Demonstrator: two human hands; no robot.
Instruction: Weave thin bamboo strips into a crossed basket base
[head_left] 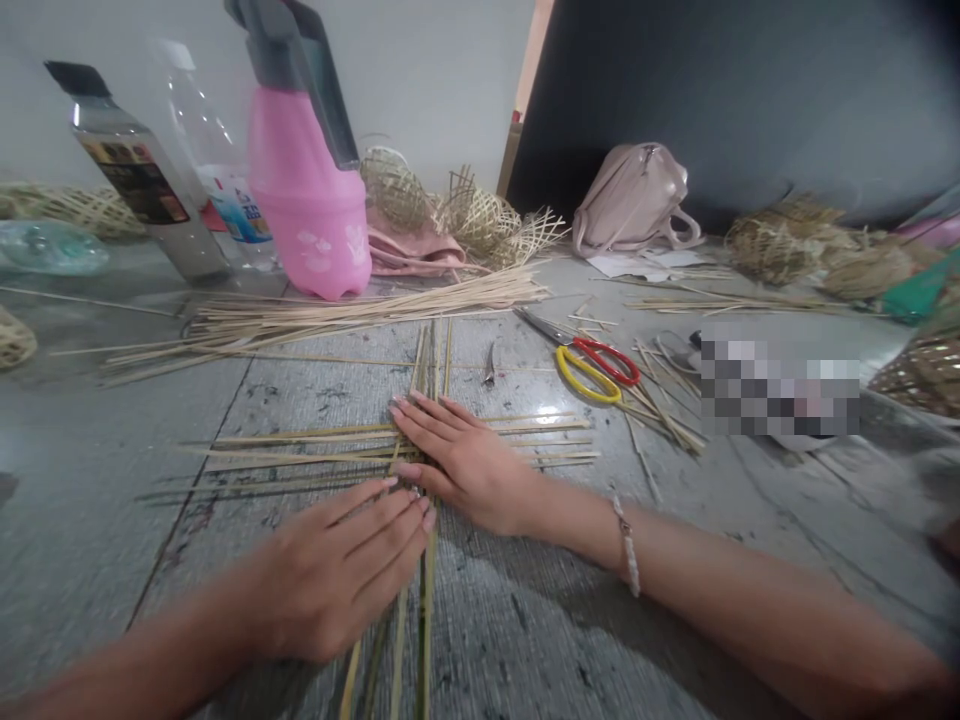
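Head: strips (300, 436) sideways; some forward

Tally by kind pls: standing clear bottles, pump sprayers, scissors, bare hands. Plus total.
Clear plastic bottles, standing: 2 (black-capped bottle, white-capped bottle)
Pink plastic sprayer with dark head: 1
Metal scissors with red and yellow handles: 1
Bare hands: 2 (left hand, right hand)
Total: 6

Shows pink with pale flowers on the sprayer (311, 200), dusty pink on the bag (630, 205). Has red and yellow on the scissor handles (606, 372), straw to olive on the strips (426, 620), dark-flecked grey on the table (525, 620).
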